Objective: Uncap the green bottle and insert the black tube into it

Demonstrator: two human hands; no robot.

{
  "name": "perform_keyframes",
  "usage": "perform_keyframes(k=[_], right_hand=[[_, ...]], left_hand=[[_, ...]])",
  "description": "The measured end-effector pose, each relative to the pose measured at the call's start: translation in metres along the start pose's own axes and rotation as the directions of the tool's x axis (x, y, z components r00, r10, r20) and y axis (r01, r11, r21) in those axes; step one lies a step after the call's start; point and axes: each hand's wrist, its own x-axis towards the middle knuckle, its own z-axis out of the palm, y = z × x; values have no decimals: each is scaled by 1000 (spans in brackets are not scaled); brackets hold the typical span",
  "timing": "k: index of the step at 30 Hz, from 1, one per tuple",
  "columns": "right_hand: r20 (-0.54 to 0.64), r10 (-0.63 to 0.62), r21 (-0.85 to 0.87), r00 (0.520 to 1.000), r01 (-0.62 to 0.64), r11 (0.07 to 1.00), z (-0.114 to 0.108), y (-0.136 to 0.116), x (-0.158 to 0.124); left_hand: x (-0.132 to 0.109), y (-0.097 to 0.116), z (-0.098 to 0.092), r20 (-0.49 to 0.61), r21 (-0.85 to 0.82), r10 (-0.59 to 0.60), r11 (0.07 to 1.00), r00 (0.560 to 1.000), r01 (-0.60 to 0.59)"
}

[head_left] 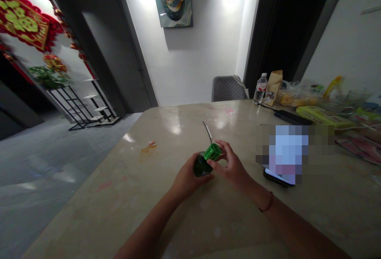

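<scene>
While clamped on the ribbed green cylinder (212,152), fingers (219,160) of left hand (189,175) and right hand (231,164) curled tight.

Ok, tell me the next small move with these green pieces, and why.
Probably steady the dark green object in the left hand and gently turn the ribbed bright green cylinder with the right hand. The right fingers are already on the cylinder, which sits against the dark object, and a thin dark cord appears to run from it.
</scene>
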Motion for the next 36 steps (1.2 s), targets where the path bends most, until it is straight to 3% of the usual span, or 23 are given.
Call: perform_keyframes(k=[5,10,16,36], right_hand=[[32,-54,1,998,54,999,-2,-2,-1],[33,-112,-127,993,116,985,-5,-5,-3],[-18,-63,-213,998,58,975,-3,-6,-3],[9,-96,-237,995,95,967,-6,-5,-5]], left_hand=[[1,1,-1,-6,-13,-4,1000,1000,4],[-1,2,-1,-3,28,7,1000,1000,-7],[-2,1,2,-6,73,13,997,1000,-12],[-2,2,2,18,92,40,995,999,-42]])
